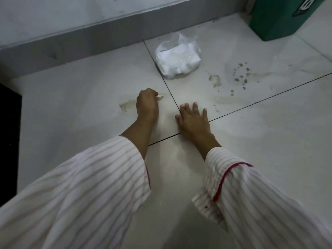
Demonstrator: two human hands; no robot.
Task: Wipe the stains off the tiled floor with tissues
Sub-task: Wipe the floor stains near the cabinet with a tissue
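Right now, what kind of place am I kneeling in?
Probably an indoor room at floor level: pale tiled floor with dark grout lines, a grey skirting below a white wall, and a green bin in the corner.

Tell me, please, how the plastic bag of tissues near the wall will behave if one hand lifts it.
The plastic bag of tissues looks crumpled and slack, so it will probably sag rather than keep its shape. Soft white tissues fill it, so it is likely light. Its glossy film may slip under straight fingers; a pinch seems safer.

Left hand (147, 105) scrunches a tissue (159, 96) on the tiled floor (269, 141) by a stain (125, 105), right hand (195, 119) planted flat, tissue bag (177, 58) sits farther back.
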